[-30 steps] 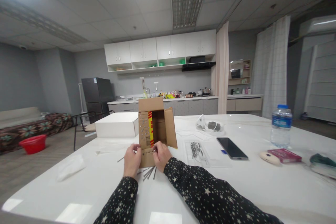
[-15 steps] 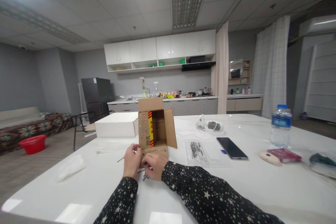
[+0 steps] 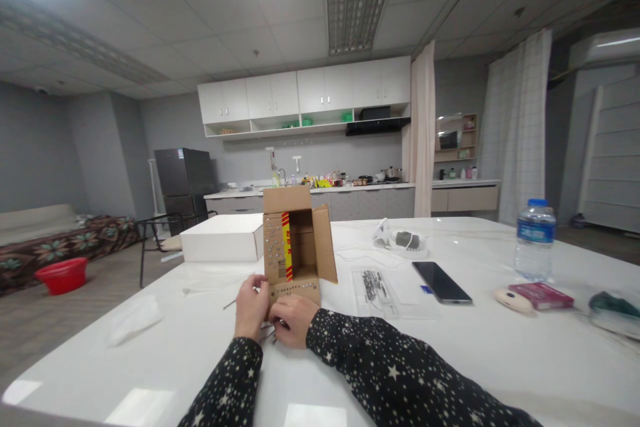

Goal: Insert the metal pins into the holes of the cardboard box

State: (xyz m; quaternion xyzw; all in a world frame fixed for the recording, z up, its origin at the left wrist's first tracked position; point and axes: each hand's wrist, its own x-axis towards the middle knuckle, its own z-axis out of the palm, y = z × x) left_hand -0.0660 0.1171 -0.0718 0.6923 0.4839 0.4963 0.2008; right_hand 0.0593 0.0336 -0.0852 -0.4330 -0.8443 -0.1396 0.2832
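Note:
An open cardboard box (image 3: 274, 267) stands on its side, with rows of small metal heads in its left face and front flap and a yellow-red tape strip (image 3: 287, 247). My left hand (image 3: 251, 307) has thumb and fingers curled at the box's lower left edge, closed on it. Fingers bent together, my right hand (image 3: 295, 321) is at the flap's front edge; anything in its fingertips is hidden. Dark thin metal pieces, seemingly screws (image 3: 270, 333), lie between my hands on the table. Another thin metal piece (image 3: 229, 305) is left of my left hand.
A shallow clear case (image 3: 374, 290) with several metal pieces lies to the right, beside a phone (image 3: 443, 282). Farther right are a water bottle (image 3: 535, 240) and a dark red box (image 3: 543, 295). A white box (image 3: 223, 240) stands behind left; crumpled plastic (image 3: 135, 320) lies left.
My right hand has shifted slightly at the flap's front edge, and less of the metal pieces beneath it shows. My left hand and the box stay in place.

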